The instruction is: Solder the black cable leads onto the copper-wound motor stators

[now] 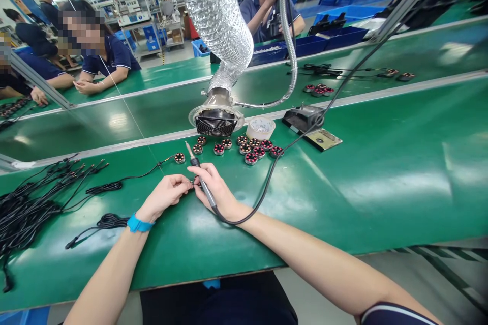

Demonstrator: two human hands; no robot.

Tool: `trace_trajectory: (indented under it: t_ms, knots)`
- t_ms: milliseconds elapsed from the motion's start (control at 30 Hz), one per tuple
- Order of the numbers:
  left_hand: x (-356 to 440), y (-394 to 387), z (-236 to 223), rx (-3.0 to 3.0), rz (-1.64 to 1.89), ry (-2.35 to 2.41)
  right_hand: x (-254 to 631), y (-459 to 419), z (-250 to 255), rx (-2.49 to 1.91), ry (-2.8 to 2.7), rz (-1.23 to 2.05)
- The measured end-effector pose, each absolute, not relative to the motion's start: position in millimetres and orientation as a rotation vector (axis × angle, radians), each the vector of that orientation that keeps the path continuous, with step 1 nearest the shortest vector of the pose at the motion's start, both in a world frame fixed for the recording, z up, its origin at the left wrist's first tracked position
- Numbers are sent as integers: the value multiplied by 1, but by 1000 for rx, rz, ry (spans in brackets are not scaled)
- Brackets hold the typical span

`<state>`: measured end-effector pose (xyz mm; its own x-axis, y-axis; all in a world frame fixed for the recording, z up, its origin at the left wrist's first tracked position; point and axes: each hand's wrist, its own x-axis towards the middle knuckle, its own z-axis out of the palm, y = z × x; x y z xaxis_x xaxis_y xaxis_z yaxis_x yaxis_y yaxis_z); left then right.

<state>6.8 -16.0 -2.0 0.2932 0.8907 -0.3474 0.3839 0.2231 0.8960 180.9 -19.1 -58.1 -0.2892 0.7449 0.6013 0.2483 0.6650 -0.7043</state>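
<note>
Twelve round coils (250, 158) on the near desk (343, 203), centre frame, some red, some coppery, all dark in the middle! One of them, at the left end, has a cable (141, 177) trailing from it. One roll of tape (261, 127), one black stand (305, 119), one fan (216, 125) hanging above; the black cords (34, 208) at the far left tangle beyond counting.

And there's the iron (208, 194), just left of centre: grey handle, dark collar, slim metal tip aimed up and left, its lead looping off to the right. The right hand (219, 190) is wrapped round it, and the left hand (168, 194), blue band at the wrist, pinches a small dark piece (193, 181) right beside those right fingers, its shape mostly hidden.

Up top, right of centre, a dark blue bin (269, 59) carries many small pale bits; farther right, a brighter blue tray (366, 9) has black parts in it.
</note>
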Motion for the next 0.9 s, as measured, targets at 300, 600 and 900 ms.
trace_trajectory:
  t_ms: [300,600,900]
  knots:
    - [9,-22,0,2226,756,1249,182,-17,-58,-766,-1765,696]
    - [4,-21,-7,2481,635,1255,181,-16,-58,-775,-1721,719]
    - [10,-21,-11,2406,685,1292,180,-15,-55,-768,-1701,700]
